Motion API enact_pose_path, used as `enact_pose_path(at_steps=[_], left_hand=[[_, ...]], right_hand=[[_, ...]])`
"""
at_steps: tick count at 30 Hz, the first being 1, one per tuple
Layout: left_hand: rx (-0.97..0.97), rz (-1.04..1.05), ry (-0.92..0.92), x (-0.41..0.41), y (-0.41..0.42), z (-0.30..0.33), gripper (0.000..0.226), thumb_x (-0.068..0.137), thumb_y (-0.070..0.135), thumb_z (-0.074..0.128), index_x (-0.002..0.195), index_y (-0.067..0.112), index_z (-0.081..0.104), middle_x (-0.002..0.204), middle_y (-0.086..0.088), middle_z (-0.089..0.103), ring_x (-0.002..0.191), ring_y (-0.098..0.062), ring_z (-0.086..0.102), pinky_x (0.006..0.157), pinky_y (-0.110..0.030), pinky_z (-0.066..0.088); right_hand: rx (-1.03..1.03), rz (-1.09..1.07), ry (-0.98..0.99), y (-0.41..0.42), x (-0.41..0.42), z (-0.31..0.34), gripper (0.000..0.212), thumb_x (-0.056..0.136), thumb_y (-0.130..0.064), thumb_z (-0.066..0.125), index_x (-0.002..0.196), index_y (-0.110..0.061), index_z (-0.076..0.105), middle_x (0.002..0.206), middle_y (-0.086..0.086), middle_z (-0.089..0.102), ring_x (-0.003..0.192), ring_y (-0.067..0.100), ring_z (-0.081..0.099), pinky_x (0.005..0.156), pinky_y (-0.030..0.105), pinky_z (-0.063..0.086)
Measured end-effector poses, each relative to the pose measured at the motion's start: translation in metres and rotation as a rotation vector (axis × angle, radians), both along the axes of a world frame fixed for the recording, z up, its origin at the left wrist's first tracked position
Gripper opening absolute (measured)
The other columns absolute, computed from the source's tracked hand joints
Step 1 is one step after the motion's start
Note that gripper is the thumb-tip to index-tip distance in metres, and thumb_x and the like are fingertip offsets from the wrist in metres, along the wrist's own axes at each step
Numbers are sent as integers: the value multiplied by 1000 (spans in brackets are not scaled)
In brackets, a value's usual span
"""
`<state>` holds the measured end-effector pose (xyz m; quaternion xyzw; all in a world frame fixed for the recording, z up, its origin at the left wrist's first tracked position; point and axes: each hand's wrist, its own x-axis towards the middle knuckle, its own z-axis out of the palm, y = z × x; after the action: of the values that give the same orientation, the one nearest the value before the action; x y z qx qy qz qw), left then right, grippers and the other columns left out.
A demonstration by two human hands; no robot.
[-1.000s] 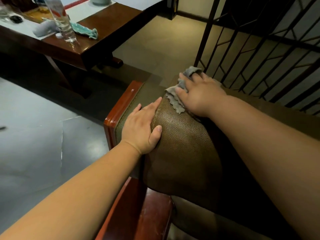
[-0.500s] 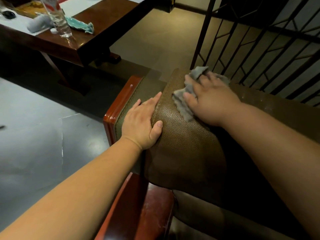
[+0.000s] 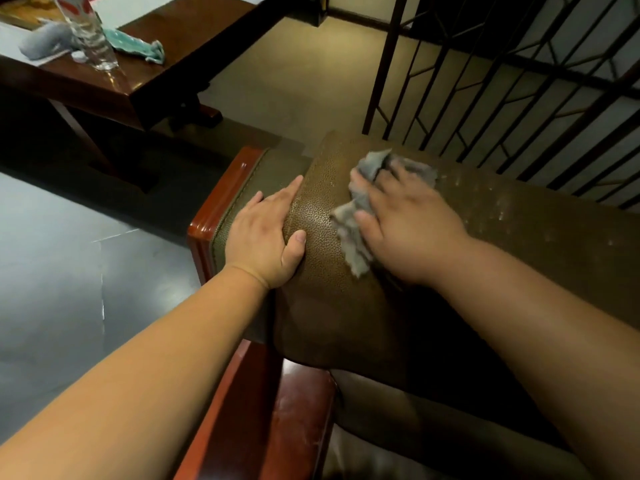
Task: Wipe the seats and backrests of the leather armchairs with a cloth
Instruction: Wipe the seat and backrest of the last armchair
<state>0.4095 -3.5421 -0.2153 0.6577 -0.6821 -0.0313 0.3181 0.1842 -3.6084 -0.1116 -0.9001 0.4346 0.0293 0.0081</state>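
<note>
While right hand (image 3: pixel 412 230) presses cloth (image 3: pixel 356 216), left hand (image 3: pixel 265 237) steadies backrest (image 3: pixel 332 271)

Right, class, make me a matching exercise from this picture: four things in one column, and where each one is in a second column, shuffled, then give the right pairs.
Things:
1. frayed grey cloth
2. left hand
3. clear plastic bottle
4. crumpled teal rag

Places:
A. on the dark wooden table, right of the bottle
B. flat on the end of the brown leather backrest
C. under the right hand, on top of the backrest
D. standing on the table, top out of frame

Pairs: 1-C, 2-B, 3-D, 4-A
</note>
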Motion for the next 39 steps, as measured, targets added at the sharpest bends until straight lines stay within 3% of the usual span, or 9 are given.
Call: enact_pose_path(at_steps=[4,8,10,16,19,23,30,36,39], left_hand=[[58,9,14,-4,4,6,86,94,62,24,165,15,32,152,-12,57,140,-31,52,127,-47,26],[132,53,79,-11,16,29,83,89,60,33,166,29,30,167,-6,38,147,-32,41,120,-53,36],[144,116,124,-25,19,50,74,88,57,41,159,34,42,171,3,29,147,-29,43,111,-49,45],[64,34,-69,-99,-37,104,45,101,36,50,141,22,64,151,1,59,144,-21,48,124,-41,30],[143,94,-105,-104,-53,90,48,103,41,43,144,25,63,153,1,58,145,-20,47,124,-41,31],[151,115,-228,-109,-59,77,58,100,53,39,153,33,53,164,4,45,155,-19,33,128,-43,20],[135,110,-261,-104,-61,71,64,98,56,35,154,32,53,164,2,45,154,-20,34,128,-43,22],[99,78,-250,-100,-61,68,65,96,57,32,151,33,57,163,3,47,154,-19,36,128,-44,23],[77,74,-238,-99,-62,65,63,96,56,35,149,32,59,160,2,50,153,-20,38,128,-44,25]], right_hand=[[-33,184,89,46,-48,-5,66,104,-53,23,166,-28,16,167,8,30,158,30,16,129,48,16],[84,-229,-4,-9,-73,10,61,108,-49,20,166,-30,10,173,4,15,159,26,7,127,42,9],[68,-289,-10,-7,-73,13,60,109,-45,21,166,-26,10,171,9,18,159,30,8,128,46,10],[17,164,61,54,-75,13,67,102,-40,38,165,-30,16,171,3,17,160,26,4,127,40,2],[94,-66,10,0,-110,16,62,107,-41,31,165,-38,9,173,-5,6,159,18,0,123,37,3],[198,-502,-3,-69,-141,21,60,109,-51,17,166,-32,6,174,4,8,159,27,5,127,45,9],[97,-40,-14,21,-109,13,76,95,-78,11,163,-44,7,173,-5,11,160,21,1,127,51,16],[193,-481,-22,-70,-149,24,61,108,-57,18,165,-37,10,173,2,12,159,29,6,126,47,10],[191,-390,-58,-41,-128,21,58,110,-50,20,165,-35,9,173,2,12,159,30,6,127,46,8]])
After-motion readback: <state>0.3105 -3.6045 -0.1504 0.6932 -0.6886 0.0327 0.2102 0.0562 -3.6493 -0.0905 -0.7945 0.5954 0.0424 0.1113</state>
